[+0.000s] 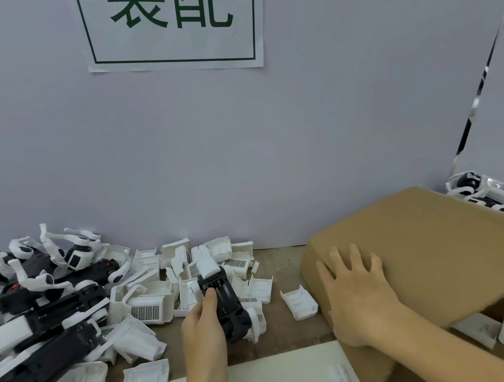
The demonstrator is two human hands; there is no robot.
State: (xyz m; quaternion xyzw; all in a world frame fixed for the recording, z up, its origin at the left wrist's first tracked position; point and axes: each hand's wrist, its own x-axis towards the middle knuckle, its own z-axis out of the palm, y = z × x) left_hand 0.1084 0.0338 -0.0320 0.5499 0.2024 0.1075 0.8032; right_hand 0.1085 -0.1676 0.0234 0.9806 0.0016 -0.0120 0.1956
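Black body (223, 301) of a toy, a long moulded plastic piece with ribbed insides and a rounded fork at its near end, sits in the left hand (202, 324) just above the bench (280, 264), at the front edge of a heap of white covers (151, 307). A white cover (208, 266) lies at its far end; whether the two are already clipped together cannot be told.

It looks light and stiff: hard thin-walled plastic, probably a little slick on its smooth sides. The long flanks are the best place to hold it, as the left hand does now, with fingers wrapped under it and the thumb (209, 296) pressing on the open top face. The forked end and any small tabs look like the parts most likely to snap, so squeezing there would be unwise. Fitting a cover likely needs a straight push, not a twist.

The right hand (355, 297) holds nothing; it lies flat, fingers spread, on the flap of a cardboard box (430, 252) to the right. One loose cover (298, 303) rests between the box and the heap. Farther left, finished toys (42, 297) with black bodies and white legs are piled up.
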